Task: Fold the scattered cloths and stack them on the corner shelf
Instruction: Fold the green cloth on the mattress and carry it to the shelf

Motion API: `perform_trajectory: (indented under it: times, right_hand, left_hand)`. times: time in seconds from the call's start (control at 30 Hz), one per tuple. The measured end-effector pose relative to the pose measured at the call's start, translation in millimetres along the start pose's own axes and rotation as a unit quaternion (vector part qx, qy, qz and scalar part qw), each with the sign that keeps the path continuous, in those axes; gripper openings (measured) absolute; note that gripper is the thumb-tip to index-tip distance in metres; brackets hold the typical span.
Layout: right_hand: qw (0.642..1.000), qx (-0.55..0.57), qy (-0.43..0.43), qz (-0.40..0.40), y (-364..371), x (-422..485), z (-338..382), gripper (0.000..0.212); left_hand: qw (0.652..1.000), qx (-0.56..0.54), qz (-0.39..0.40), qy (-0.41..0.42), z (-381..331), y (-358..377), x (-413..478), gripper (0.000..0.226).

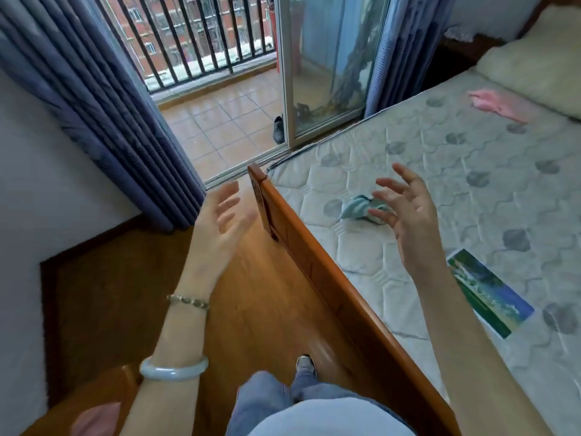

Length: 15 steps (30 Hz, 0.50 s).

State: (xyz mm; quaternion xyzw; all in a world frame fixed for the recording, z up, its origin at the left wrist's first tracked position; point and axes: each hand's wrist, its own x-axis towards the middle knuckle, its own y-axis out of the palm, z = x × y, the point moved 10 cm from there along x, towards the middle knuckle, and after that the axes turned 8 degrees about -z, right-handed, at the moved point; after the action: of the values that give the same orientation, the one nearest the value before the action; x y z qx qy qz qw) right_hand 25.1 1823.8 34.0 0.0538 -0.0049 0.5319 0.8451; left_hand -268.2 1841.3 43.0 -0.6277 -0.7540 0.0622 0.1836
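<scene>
**Both hands open, reaching toward the teal cloth**

The left hand (220,215) hangs over the wooden floor beside the bed rail (314,262), palm turned inward, fingers straight and loosely spread, holding nothing. It seems raised to be ready to help with the cloth. Past the rail, the teal cloth (353,207) lies crumpled on the mattress (440,171) near its foot corner. The bunch runs roughly left to right across the bed, and its right end is hidden behind the right hand (405,212). That hand hovers just over it, fingers wide and slightly hooked and gripping nothing, probably about to pick it up. Further right, near the cream bedding, the pink cloth (500,103) lies flatter, its long axis slanting from upper left to lower right. Neither cloth is folded yet.
</scene>
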Motion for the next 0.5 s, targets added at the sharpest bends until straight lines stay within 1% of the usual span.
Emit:
perform_trajectory:
  times: [0.07,0.13,0.2,0.33,0.4,0.5]
  right_hand:
    - [1.000,-0.002,0.011,-0.017,-1.6,19.2,-5.8,0.036]
    - [0.999,-0.006,0.024,-0.043,-7.8,38.7,-12.7,0.037]
    - [0.998,-0.011,0.035,-0.048,-8.2,49.5,-17.2,0.041]
    - [0.993,-0.018,0.050,-0.102,-18.3,80.3,-33.1,0.044]
    - [0.989,-0.022,0.060,-0.134,-20.2,96.7,-40.0,0.044]
    - [0.980,-0.020,0.061,-0.190,-17.4,124.6,-46.9,0.039]
  left_hand:
    - [1.000,0.001,0.024,0.003,4.1,19.7,23.0,0.058]
    - [0.998,-0.011,0.059,-0.016,16.7,45.5,48.4,0.060]
    - [0.997,-0.020,0.076,-0.020,26.2,60.7,67.7,0.060]
    - [0.986,-0.038,0.161,-0.013,33.5,116.2,126.5,0.064]
    - [0.979,-0.047,0.197,0.004,28.7,141.3,154.5,0.063]
    - [0.964,-0.066,0.256,0.023,28.9,177.7,201.2,0.062]
